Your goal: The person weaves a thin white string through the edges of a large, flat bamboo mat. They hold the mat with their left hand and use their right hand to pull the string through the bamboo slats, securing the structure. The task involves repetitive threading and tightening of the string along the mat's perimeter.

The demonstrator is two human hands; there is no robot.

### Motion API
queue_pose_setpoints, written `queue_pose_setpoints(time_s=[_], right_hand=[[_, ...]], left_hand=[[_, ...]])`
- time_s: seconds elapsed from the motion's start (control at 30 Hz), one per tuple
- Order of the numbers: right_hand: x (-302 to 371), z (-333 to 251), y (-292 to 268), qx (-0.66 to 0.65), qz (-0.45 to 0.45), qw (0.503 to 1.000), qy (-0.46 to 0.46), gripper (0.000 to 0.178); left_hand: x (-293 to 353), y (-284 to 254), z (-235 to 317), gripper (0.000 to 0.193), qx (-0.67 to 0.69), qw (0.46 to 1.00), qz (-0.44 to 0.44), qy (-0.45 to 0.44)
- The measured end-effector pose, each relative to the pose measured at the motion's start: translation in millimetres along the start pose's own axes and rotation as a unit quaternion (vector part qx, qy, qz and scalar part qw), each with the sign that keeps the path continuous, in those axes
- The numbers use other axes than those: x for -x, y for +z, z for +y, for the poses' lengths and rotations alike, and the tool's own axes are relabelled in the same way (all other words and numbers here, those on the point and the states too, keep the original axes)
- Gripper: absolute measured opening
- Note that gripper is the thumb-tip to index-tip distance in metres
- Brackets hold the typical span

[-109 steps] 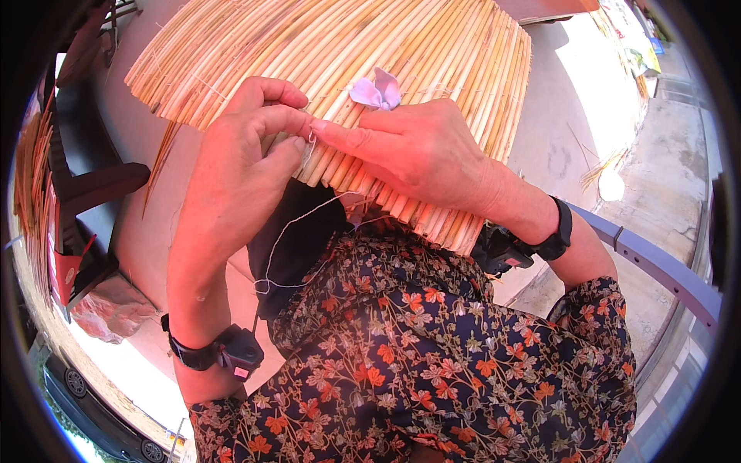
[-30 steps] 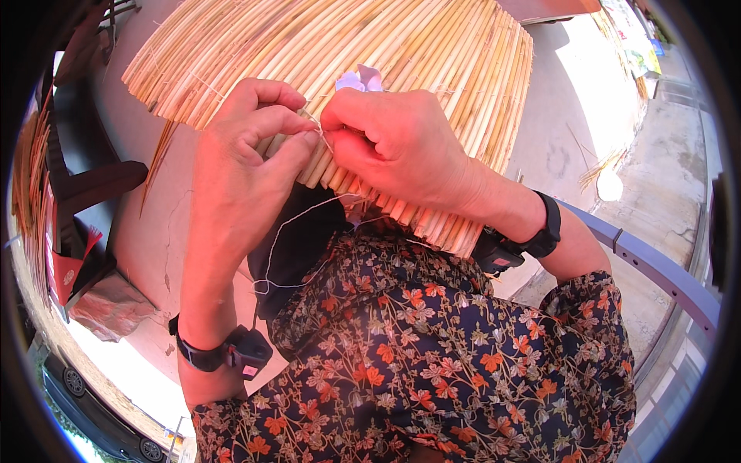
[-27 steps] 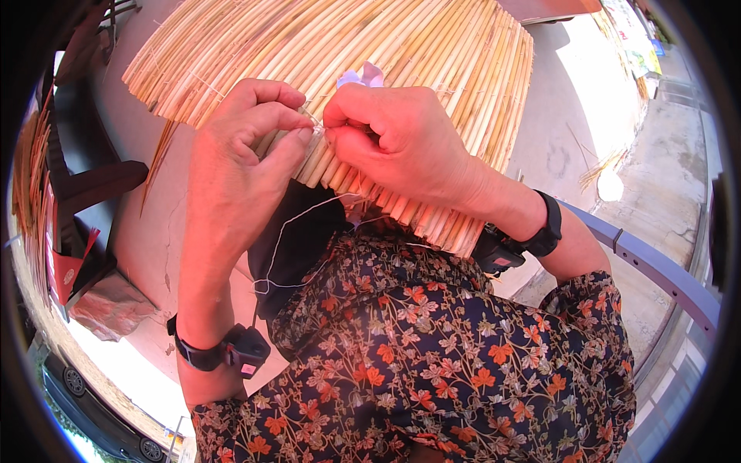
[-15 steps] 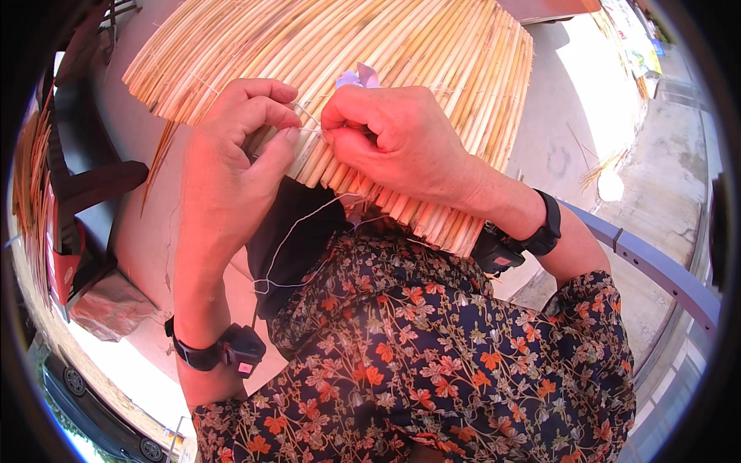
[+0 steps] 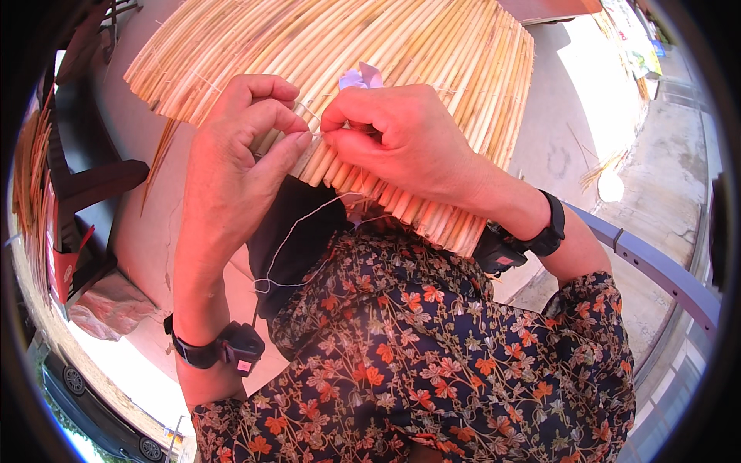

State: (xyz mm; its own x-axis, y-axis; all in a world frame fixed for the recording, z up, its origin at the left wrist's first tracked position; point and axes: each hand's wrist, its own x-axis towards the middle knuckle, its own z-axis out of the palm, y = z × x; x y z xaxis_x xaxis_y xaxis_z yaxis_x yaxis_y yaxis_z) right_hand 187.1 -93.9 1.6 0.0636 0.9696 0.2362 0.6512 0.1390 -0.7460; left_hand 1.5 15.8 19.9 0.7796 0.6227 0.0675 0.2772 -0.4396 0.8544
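Note:
A mat of straw-coloured reed stalks (image 5: 309, 54) lies in front of me, its stalks side by side and their cut ends toward my lap. Over its near left edge, my left hand (image 5: 247, 135) pinches a thin white string between thumb and index finger. Close beside it, my right hand (image 5: 401, 143) grips the same string in a thumb-and-finger pinch. Only a short stretch shows between the two hands. A loose white string (image 5: 289, 235) hangs from the mat's near edge and loops over my lap. Behind my right knuckles sits a pale lilac scrap (image 5: 361, 77).
At the left is a dark chair (image 5: 93, 185), with bundled reeds (image 5: 29, 170) beyond it. A crumpled brownish sheet (image 5: 112, 305) lies on the floor. To the right curves a grey metal bar (image 5: 656, 258). A dark car (image 5: 100, 409) stands at lower left.
My left thumb and index finger have moved slightly right, nearer my right fingertips, so less string shows between them. My right hand and the mat are almost unchanged.

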Motion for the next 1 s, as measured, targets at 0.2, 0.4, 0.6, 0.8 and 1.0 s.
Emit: queue_pose_setpoints(time_s=[0.2,0.4,0.6,0.8,1.0], right_hand=[[8.2,-7.5,-25.2,-0.024,-0.033,0.996,0.083,0.009],[14.8,-5.0,-35.4,-0.013,-0.035,0.992,0.121,0.009],[21.9,5.4,-39.5,0.012,-0.022,0.995,0.091,0.009],[27.6,10.3,-42.7,0.047,-0.032,0.998,0.037,0.006],[35.4,6.3,-47.4,0.011,-0.057,0.996,0.062,0.006]], left_hand=[[-0.7,-0.7,4.0,0.007,-0.009,1.0,0.002,-0.007],[-0.2,-1.9,3.3,0.007,0.002,1.0,0.001,-0.011],[-1.2,-3.2,6.9,0.006,0.014,0.999,-0.01,-0.038],[-1.8,-4.5,9.8,0.006,0.013,0.999,-0.012,-0.051],[-0.8,-1.4,1.8,0.004,0.002,1.0,0.006,-0.01]])
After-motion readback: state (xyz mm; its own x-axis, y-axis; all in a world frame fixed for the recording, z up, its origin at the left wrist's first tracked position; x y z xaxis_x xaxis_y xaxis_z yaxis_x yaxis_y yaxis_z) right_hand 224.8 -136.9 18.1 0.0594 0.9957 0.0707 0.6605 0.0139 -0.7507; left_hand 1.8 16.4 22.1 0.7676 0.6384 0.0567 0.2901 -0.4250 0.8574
